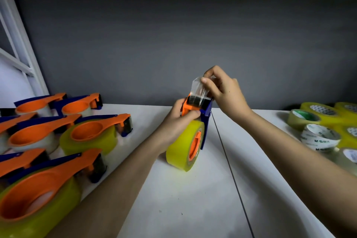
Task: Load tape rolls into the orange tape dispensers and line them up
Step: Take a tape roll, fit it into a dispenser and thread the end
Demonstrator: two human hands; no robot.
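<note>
An orange and blue tape dispenser (205,120) stands on end at the middle of the white table (193,199), with a yellow tape roll (180,148) loaded on its hub. My left hand (178,117) grips the dispenser's orange head from the left. My right hand (222,91) pinches the clear free end of the tape (197,89), which stretches up from the cutter head. At the left lie several loaded orange dispensers (92,131) in rows.
Several loose tape rolls (320,137), yellow and clear, sit in a pile at the right. A dark seam (229,162) runs down the table between two tops. A grey wall stands behind, and a white frame (17,44) rises at the far left.
</note>
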